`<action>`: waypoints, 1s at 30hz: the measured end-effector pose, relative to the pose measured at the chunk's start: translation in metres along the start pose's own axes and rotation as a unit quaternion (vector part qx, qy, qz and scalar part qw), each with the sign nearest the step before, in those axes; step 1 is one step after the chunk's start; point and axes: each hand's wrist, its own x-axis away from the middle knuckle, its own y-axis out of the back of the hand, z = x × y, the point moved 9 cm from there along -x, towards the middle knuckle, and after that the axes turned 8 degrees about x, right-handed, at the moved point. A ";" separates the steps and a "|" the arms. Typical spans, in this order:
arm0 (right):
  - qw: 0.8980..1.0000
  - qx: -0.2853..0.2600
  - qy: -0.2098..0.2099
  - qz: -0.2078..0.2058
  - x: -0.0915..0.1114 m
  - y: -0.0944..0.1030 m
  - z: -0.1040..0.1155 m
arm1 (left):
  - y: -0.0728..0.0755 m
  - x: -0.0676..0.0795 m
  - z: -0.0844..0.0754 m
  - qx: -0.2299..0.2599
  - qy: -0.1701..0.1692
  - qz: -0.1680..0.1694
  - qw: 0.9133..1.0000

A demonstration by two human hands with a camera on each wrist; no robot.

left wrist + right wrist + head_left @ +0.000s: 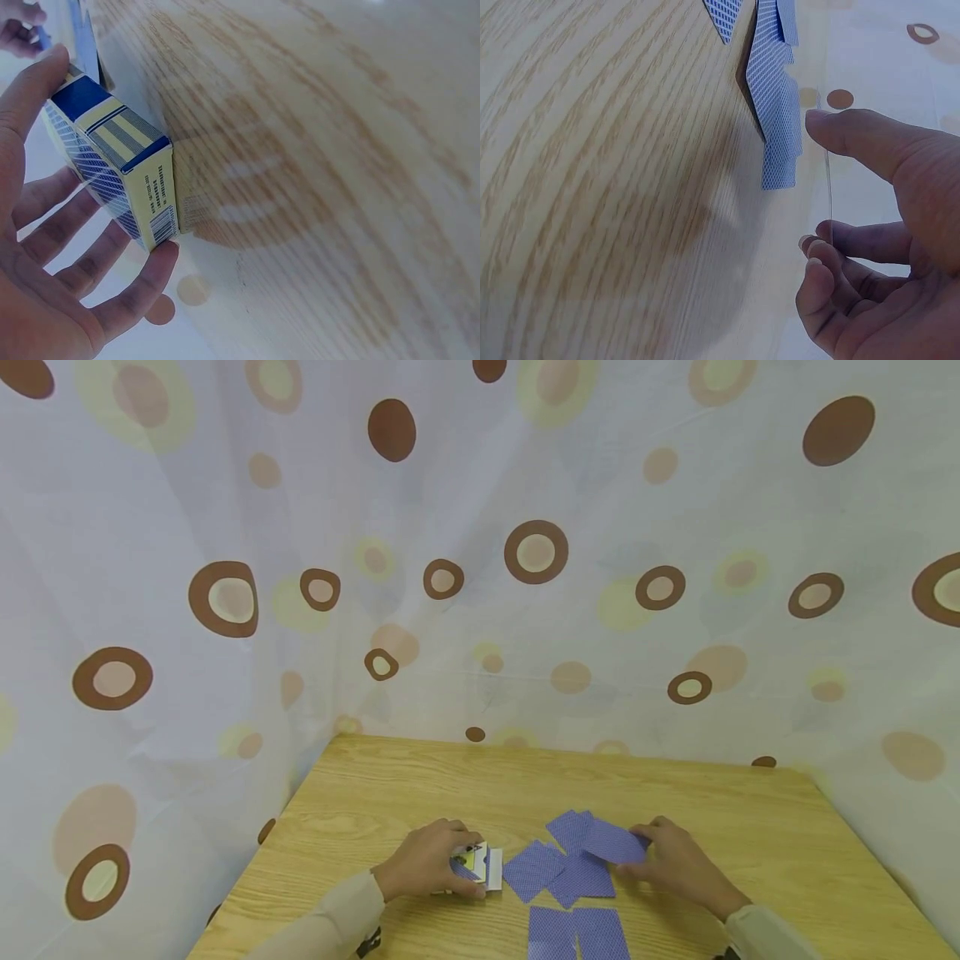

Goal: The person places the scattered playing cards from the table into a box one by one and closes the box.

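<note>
My left hand (427, 862) grips a small card box (112, 150), thumb on one narrow side and fingers on the other. Its open flap (494, 869) points right in the head view, with a card's corner showing beside it. The right hand (678, 867) pinches a blue-backed playing card (613, 840) between thumb and fingers, tilted above the other cards. In the right wrist view this card (829, 191) appears edge-on as a thin line. Between the hands, several blue-patterned cards (581, 878) lie face down, overlapping loosely.
Two more face-down cards (552, 933) lie nearer me, side by side and partly cut off by the frame. Everything rests on a wooden table (420, 777). A white curtain (465, 485) with brown and yellow spots hangs behind the table and along its sides.
</note>
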 end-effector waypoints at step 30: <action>0.999 -0.033 0.014 0.011 -0.008 -0.006 0.025 | 0.001 -0.001 0.001 0.011 -0.007 -0.007 1.000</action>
